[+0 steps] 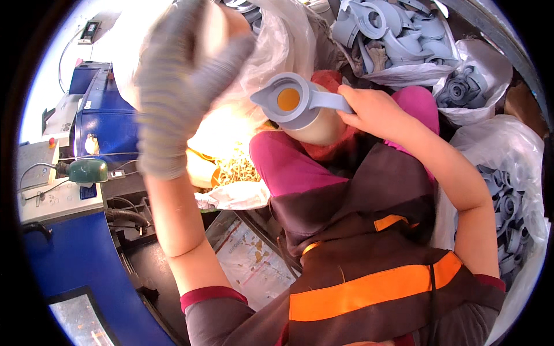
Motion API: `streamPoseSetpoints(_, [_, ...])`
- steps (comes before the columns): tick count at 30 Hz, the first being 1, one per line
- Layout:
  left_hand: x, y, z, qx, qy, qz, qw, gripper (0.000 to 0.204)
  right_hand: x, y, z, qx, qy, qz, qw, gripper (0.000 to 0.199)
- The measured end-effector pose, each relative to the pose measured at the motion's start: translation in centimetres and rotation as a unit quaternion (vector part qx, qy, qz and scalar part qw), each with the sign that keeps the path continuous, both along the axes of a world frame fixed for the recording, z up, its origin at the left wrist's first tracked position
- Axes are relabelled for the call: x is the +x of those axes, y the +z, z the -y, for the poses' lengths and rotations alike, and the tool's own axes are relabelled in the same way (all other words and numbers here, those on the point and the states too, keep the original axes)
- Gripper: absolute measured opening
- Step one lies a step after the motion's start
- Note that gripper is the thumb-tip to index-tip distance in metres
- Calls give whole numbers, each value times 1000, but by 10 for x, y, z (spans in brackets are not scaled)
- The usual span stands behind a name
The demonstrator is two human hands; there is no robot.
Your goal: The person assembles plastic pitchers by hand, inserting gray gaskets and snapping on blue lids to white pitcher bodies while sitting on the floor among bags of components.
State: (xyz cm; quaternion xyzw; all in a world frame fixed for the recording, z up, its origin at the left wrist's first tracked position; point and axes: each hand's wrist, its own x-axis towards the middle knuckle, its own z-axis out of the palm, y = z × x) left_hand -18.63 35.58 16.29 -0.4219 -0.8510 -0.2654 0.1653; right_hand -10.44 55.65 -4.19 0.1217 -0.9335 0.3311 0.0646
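Apron: brown with orange stripes (369,288), covers the lap nearest the camera, likely to shield clothing from the parts

Right hand: bare (375,109), fingers clenched round the handle of a grey plastic part (294,101), held over the knee with its orange centre facing up, seemingly so the face can be seen

Left hand: in a grey knit glove (179,81), raised high, fingers loosely curled, grasping nothing that shows; whether it touches the clear plastic bag (277,40) behind it I cannot tell

Bags of grey parts: (398,34) and (508,213), open within arm's reach

Blue machine: (98,115), far left
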Motion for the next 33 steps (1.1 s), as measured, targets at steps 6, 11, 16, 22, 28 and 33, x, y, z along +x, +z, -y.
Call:
streamPoseSetpoints(6, [20, -61, -4, -80, 35, 44, 995, 59, 4, 5, 7, -12, 21, 14, 1000, 29])
streamPoseSetpoints(11, [16, -108, -9, -153, 24, 6, 988, 67, 1, -12, 0, -35, 42, 10, 998, 33])
streamPoseSetpoints(16, [5, -105, 11, 1, 22, 64, 998, 59, 3, 8, -7, -240, -16, 24, 970, 35])
streamPoseSetpoints(22, [11, -179, 49, -26, 92, 148, 984, 65, -10, 37, -41, -350, -174, 44, 919, 33])
streamPoseSetpoints(28, [16, -279, 45, -14, 162, 166, 973, 56, -10, 43, -31, -159, -207, -58, 964, 39])
streamPoseSetpoints(33, [23, -139, 48, 119, 49, 101, 986, 40, -10, 81, 13, -27, -42, -60, 997, 39])
